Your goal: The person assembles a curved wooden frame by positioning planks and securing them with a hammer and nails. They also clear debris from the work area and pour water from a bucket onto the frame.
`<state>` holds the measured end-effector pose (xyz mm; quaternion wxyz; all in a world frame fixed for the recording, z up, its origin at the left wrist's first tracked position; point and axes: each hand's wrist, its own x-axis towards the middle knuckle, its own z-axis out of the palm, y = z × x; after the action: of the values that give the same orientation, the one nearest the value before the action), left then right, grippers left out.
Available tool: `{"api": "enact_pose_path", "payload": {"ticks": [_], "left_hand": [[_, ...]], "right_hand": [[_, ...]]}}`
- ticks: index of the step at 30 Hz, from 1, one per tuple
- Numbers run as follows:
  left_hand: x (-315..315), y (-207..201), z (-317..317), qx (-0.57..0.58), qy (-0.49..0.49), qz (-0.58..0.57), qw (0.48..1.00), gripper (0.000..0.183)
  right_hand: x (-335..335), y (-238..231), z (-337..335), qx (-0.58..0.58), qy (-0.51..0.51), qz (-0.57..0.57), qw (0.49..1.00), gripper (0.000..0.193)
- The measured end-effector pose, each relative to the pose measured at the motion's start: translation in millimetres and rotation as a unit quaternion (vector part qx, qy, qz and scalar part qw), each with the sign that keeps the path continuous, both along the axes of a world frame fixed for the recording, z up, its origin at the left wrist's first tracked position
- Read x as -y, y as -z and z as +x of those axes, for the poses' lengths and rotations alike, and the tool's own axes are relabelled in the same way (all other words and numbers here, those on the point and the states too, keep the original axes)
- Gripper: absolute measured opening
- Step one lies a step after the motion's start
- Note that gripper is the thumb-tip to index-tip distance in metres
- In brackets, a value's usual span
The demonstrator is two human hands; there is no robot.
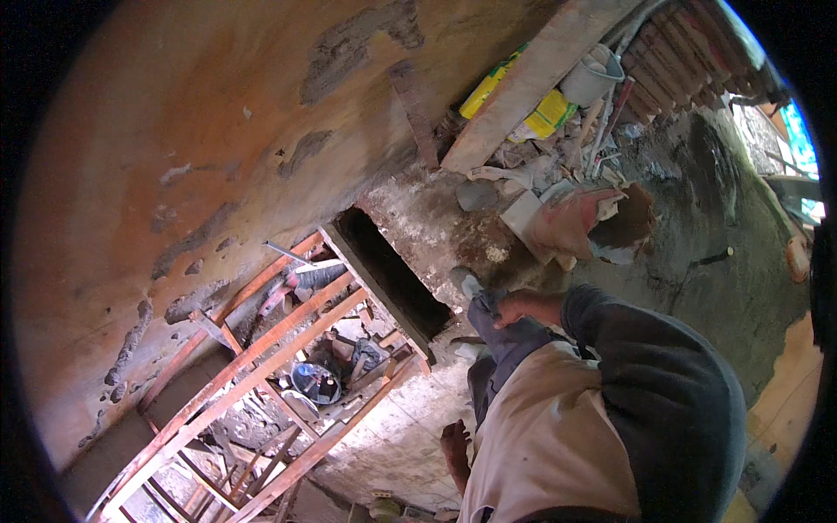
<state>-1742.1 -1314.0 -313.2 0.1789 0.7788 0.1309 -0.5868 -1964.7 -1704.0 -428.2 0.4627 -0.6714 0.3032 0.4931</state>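
Note:
My right hand (520,307), at the end of a dark sleeve, lies by the thigh of my dark trousers (514,349); its fingers are mostly hidden. Lower down, my left hand (455,443) hangs beside my light shirt front, fingers loosely bent and a little apart, with nothing visible in it. Both feet stand on the dusty floor, next to a dark rectangular opening (392,270). Along the opening's left side runs a board (370,288), joined to a long wooden frame (244,383) that stretches to the lower left.
A black bucket (316,383) sits among rubble below the frame. A torn reddish paper sack (567,227) lies ahead. Beyond it are a leaning plank (540,83), yellow bags (547,116), a grey bucket (593,83) and stacked ridged tiles (689,57). A patchy plaster wall (174,113) rises left.

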Motion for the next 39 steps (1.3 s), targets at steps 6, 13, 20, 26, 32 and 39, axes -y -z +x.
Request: {"api": "enact_pose_path", "payload": {"ticks": [6,13,20,26,32,39], "left_hand": [[-37,17,14,-0.043,0.057,-0.031,0.997,0.042],[-132,19,-2,0.007,0.211,-0.145,0.967,0.039],[-218,15,-46,0.021,0.199,-0.205,0.958,0.036],[-253,15,-64,0.003,0.2,-0.249,0.948,0.034],[-255,20,-74,-0.013,0.194,-0.287,0.938,0.032],[-244,1,-102,-0.024,0.225,-0.308,0.924,0.03]], "right_hand": [[-33,-39,-22,-0.049,0.147,0.067,0.986,0.055],[-100,2,-38,0.069,-0.031,0.027,0.997,0.034],[-141,-32,-84,0.065,0.017,0.045,0.997,0.032],[-175,-59,-89,0.041,0.119,0.065,0.99,0.028],[-207,-46,-75,0.056,-0.03,-0.056,0.996,0.049],[-259,41,-123,0.031,-0.045,-0.087,0.995,0.065]]}}
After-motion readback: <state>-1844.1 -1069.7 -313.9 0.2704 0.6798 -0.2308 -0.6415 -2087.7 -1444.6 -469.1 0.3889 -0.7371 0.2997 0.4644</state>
